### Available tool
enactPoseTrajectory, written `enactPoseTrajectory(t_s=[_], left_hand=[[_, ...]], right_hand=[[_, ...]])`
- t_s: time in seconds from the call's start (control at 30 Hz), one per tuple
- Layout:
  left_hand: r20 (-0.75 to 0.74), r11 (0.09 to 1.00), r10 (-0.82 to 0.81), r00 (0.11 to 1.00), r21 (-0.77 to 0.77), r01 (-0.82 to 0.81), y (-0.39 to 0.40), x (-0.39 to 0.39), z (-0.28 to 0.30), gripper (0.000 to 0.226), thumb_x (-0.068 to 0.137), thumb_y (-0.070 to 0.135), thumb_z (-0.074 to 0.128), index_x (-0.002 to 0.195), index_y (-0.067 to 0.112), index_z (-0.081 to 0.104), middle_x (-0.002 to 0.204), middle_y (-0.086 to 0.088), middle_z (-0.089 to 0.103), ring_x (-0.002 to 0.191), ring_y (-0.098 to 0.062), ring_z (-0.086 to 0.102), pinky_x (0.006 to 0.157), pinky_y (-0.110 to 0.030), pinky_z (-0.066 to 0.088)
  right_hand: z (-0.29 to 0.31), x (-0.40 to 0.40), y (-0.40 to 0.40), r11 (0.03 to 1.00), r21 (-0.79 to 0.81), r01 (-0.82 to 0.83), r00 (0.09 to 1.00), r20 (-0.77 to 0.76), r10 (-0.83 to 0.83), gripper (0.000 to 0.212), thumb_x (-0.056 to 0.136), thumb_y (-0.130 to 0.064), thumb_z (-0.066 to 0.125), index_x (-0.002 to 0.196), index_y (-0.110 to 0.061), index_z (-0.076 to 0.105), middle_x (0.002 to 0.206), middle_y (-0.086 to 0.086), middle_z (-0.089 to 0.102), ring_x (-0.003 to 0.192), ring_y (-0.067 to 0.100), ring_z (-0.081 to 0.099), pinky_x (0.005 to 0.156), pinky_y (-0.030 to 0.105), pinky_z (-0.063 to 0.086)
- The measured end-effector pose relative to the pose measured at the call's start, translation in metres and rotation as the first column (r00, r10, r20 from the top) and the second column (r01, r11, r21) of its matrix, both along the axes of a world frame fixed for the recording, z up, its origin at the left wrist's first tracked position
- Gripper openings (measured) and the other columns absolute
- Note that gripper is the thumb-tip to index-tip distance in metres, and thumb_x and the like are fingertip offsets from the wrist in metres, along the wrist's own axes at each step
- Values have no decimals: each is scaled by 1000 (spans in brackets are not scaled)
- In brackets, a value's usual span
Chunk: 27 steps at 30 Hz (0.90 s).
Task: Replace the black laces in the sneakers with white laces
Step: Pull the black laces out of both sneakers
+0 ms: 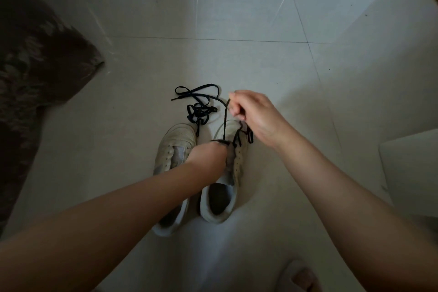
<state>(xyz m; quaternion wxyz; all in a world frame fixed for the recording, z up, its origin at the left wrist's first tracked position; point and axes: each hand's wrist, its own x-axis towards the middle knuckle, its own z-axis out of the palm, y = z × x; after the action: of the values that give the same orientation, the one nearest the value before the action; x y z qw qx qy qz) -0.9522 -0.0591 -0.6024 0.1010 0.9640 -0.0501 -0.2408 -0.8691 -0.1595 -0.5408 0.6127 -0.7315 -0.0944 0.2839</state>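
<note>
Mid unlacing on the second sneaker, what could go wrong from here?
1. The right hand pinches the black lace near its tip and pulls up; that thin grip may slip.
2. The left hand only steadies the right sneaker; a snag at an eyelet could drag or tip it.
3. The removed lace lies tangled on the floor beside the toes; the freed end might catch in it.
No white laces are in view.

Black laces (198,106), off-white sneakers (175,147), pale grey tiled floor (237,19), dark patterned cloth (35,54).
</note>
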Motion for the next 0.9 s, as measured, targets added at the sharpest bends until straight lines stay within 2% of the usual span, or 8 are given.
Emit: enactPoseTrajectory(t_s=[0.1, 0.2, 0.23, 0.37, 0.5, 0.73, 0.8, 0.9], left_hand=[[-26, 999, 25, 999, -27, -25, 4, -4, -1, 23, 96, 12, 41, 112, 11, 57, 98, -6, 63, 80, -20, 61, 61, -26, 42], [-21, 997, 34, 999, -64, -36, 4, -9, -1, 23, 96, 14, 40, 110, 9, 58, 98, -8, 64, 78, -21, 59, 61, -27, 40], [-22, 996, 46, 999, -76, -47, 5, -9, 0, 22, 97, 15, 40, 109, 9, 57, 98, -9, 64, 80, -22, 60, 61, -27, 39], [1, 993, 57, 998, -107, -57, 4, -10, 0, 24, 99, 16, 38, 112, 8, 56, 101, -10, 65, 88, -25, 64, 65, -28, 42], [7, 995, 46, 999, -93, -46, 2, -10, 0, 28, 100, 17, 37, 123, 9, 51, 113, -11, 63, 99, -25, 63, 70, -28, 42], [7, 998, 27, 1000, -50, -27, 3, -10, -1, 27, 101, 19, 35, 122, 7, 48, 104, -11, 64, 90, -27, 64, 64, -30, 41], [-7, 999, 1, 1000, -33, -1, 2, -11, -1, 27, 101, 18, 35, 121, 6, 49, 104, -10, 64, 89, -26, 64, 62, -30, 41], [-16, 999, -29, 999, -14, 29, 2, -12, 0, 23, 99, 15, 37, 112, 8, 55, 102, -9, 64, 88, -25, 64, 61, -29, 41]], right_hand=[[-5, 12, -3, 952, -295, 83, 990, 136, -45, 33, 91, -22, 47, 59, -16, 52, 66, 0, 52, 58, 12, 44, 58, 23, 36], [-28, 16, -15, 464, -885, 44, 918, 220, 331, 21, 90, -27, 48, 98, -13, 61, 101, 8, 62, 93, 26, 56, 77, 33, 42], [-35, 11, -16, 367, -928, 62, 878, 226, 423, 29, 90, -28, 47, 113, -14, 58, 115, 8, 59, 107, 29, 52, 86, 35, 40], [-41, -11, 1, 580, -802, -142, 708, 327, 625, 34, 92, -18, 47, 125, -20, 57, 133, 0, 53, 119, 23, 46, 95, 32, 36], [-49, -14, 7, 345, -887, -306, 493, 163, 855, 46, 84, 0, 53, 121, -27, 60, 147, -4, 35, 127, 20, 34, 102, 35, 29], [-54, -7, 10, 142, -974, -178, 538, 25, 842, 26, 98, -34, 45, 105, -14, 60, 108, 7, 63, 102, 29, 58, 69, 29, 31], [-52, -6, 10, 223, -931, -290, 626, -8, 780, 28, 99, -37, 43, 89, -19, 62, 95, 5, 63, 93, 26, 59, 68, 28, 33], [-41, 0, 6, 627, -707, -327, 824, 111, 555, 39, 98, -31, 45, 61, -21, 43, 69, 1, 52, 64, 14, 47, 60, 30, 33]])
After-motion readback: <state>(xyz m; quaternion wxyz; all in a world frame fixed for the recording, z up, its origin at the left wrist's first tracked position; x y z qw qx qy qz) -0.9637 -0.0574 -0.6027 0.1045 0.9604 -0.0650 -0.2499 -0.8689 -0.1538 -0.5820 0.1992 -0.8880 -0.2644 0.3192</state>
